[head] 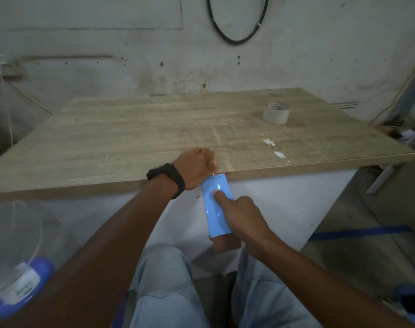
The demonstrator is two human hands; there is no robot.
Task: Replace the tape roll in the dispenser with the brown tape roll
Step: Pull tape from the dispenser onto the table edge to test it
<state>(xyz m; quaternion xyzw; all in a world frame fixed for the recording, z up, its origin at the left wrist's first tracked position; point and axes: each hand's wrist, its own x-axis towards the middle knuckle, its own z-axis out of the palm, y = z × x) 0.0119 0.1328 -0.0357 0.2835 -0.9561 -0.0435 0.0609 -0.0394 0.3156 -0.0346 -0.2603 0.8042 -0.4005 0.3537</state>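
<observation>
Tape roll [276,112] well apart from right fingers [222,197] on blue dispenser [216,216]

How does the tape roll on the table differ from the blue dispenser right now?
The tape roll is pale beige and round; the blue dispenser is a flat oblong. The tape roll lies flat on the table, far right, untouched; the blue dispenser is held just off the table's near edge by the right hand, forefinger on top. The left hand sits at the dispenser's front end, far from the roll.
</observation>
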